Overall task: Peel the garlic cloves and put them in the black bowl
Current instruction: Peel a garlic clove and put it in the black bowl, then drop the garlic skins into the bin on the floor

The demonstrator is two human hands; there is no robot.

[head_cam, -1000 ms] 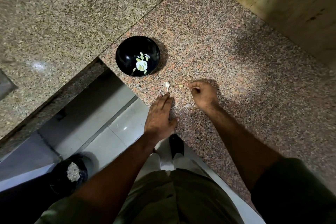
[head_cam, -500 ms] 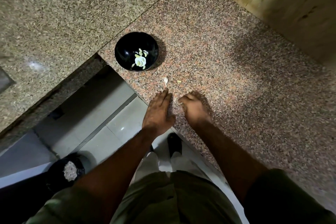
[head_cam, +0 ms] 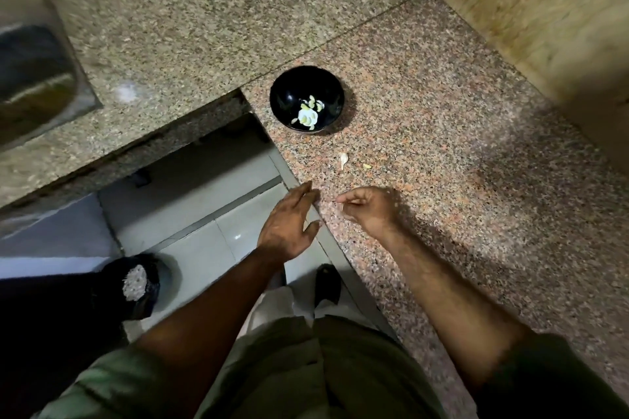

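Head view looks down on a speckled pink granite counter [head_cam: 442, 153] that meets a grey-beige counter [head_cam: 190, 27] along a seam. The black bowl [head_cam: 307, 99] stands on the pink counter near its front-left corner, just inside the seam, and holds several pale peeled garlic cloves [head_cam: 308, 114] at its bottom. Closer to the front edge, apart from the bowl, an unpeeled garlic clove [head_cam: 343, 160] lies on the stone, with a small yellowish piece [head_cam: 366, 166] just beside it on the right; whether that piece is a clove or a scrap cannot be told.

The left hand [head_cam: 286, 224] hangs at the counter's front edge, palm down, fingers straight and slightly apart, holding nothing; its fingertips reach just over the edge. The right hand [head_cam: 369, 211] is over the counter close to the same edge, its fingers curled inward with thumb and forefinger drawn together at the tip. Something pale shows at that pinch, but it is too small and blurred to name. The two hands are near each other and do not touch.

A metal sink [head_cam: 37, 78] is set in the grey-beige counter at the far left. Below the counter edge lie a tiled floor [head_cam: 204, 214] and a dark bin [head_cam: 136, 286] holding pale scraps.
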